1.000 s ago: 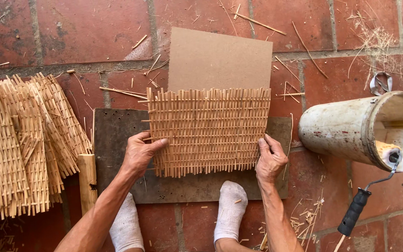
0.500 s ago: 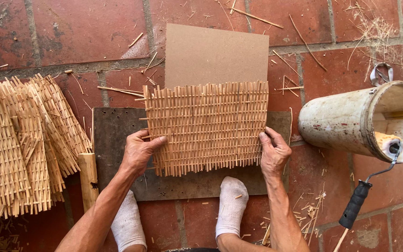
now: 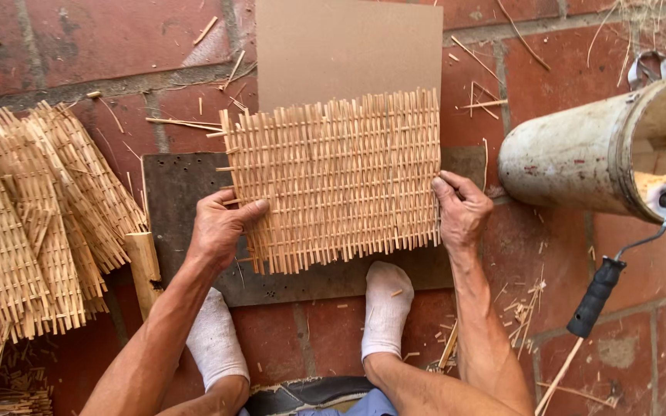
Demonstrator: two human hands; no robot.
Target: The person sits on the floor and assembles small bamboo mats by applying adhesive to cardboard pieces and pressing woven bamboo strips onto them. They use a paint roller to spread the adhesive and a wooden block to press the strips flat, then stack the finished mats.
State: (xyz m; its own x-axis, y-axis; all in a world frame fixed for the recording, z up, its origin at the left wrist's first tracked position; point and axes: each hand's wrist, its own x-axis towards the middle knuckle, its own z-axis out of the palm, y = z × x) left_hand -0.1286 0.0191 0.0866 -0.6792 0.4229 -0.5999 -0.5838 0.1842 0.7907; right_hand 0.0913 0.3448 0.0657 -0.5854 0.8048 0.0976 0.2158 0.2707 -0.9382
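A rectangular woven straw mat (image 3: 337,181) lies on a dark flat board (image 3: 179,185) on the brick floor, overlapping the lower edge of a brown cardboard sheet (image 3: 348,48). My left hand (image 3: 221,227) grips the mat's left edge, thumb on top. At the mat's right edge my right hand (image 3: 462,209) holds it the same way. My two feet in white socks (image 3: 383,308) rest against the board's near edge.
A stack of similar woven mats (image 3: 28,223) fans out at the left, beside a short wooden stick (image 3: 142,266). A dirty white bucket (image 3: 580,158) lies on its side at the right with a paint roller (image 3: 618,262) in its mouth. Straw scraps litter the bricks.
Both hands have slid the mat slightly toward me and turned it a little. The view has shifted closer over the mat.
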